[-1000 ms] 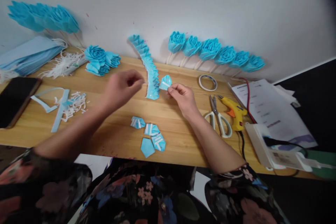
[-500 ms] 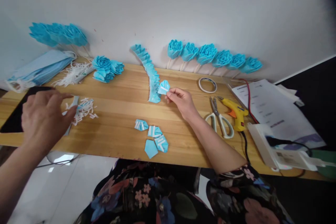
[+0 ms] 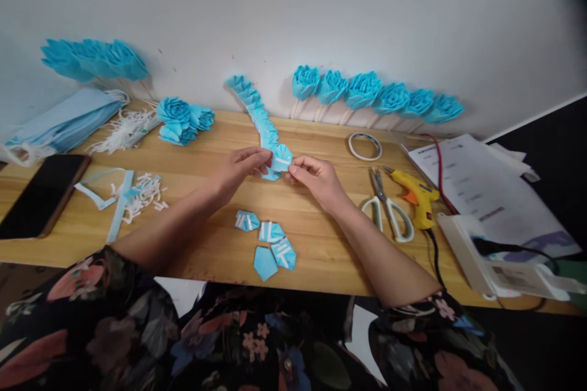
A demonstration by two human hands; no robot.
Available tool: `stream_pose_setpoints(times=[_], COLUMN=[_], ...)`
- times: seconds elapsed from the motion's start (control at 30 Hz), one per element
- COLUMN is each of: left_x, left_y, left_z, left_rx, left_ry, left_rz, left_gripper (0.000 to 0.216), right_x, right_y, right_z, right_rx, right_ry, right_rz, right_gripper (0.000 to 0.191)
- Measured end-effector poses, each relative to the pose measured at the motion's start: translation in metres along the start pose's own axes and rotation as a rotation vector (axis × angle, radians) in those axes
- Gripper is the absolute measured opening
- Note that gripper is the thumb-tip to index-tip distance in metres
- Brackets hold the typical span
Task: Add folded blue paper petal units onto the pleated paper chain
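A small folded blue petal with a white strip across it is held up over the table. My right hand pinches its right edge between thumb and fingers. At its left edge, the closed fingers of my left hand grip the petal too. Just behind the petal lies a curved row of overlapping blue petals, its near end partly covered by my fingers. Closer to me on the table are several loose folded petals, most bearing white strips, and one plain blue petal.
At right are scissors, a yellow glue gun, a tape roll and a white power strip. At left lie a phone, paper scraps and stacked face masks. Blue flowers lean on the wall.
My left hand has moved right from above the phone and scraps to the petal. My right hand keeps the petal in about the same place.
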State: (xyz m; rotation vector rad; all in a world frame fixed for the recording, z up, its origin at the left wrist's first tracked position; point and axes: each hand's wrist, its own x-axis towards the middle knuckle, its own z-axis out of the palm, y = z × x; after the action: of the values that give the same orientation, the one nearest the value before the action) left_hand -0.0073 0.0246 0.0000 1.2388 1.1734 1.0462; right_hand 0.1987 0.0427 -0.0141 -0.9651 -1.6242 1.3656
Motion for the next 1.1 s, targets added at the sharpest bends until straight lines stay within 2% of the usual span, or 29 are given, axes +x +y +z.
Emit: stream_pose_setpoints(times=[0.2, 0.63, 0.7, 0.83, 0.97, 1.1], left_x=[-0.001, -0.005, -0.007, -0.015, -0.023, -0.021], left_y=[0.001, -0.005, -0.004, 0.001, 0.002, -0.004], left_z=[0.007, 0.009, 0.01, 0.014, 0.017, 0.017], left_rx=[-0.071, -0.034, -0.005, 0.219, 0.503, 0.634], left_ry=[0.004, 0.025, 0.086, 0.294, 0.246, 0.222], left_rz=[-0.006, 0.001, 0.074, 0.368, 0.566, 0.616], left_gripper=[0.029, 0.028, 0.025, 0.016, 0.01, 0.009], right_x=[0.0, -0.001, -0.001, -0.002, -0.004, -0.006], right_y=[0.001, 0.002, 0.001, -0.002, -0.005, -0.008], right_z=[0.001, 0.004, 0.004, 0.005, 0.009, 0.012], right_rx=[-0.007, -0.006, -0.015, -0.057, -0.143, -0.184], right_ry=[-0.024, -0.025, -0.002, 0.077, 0.121, 0.121], right_rz=[0.016, 0.033, 0.025, -0.002, -0.048, -0.076], right_gripper=[0.027, 0.022, 0.022, 0.021, 0.017, 0.015])
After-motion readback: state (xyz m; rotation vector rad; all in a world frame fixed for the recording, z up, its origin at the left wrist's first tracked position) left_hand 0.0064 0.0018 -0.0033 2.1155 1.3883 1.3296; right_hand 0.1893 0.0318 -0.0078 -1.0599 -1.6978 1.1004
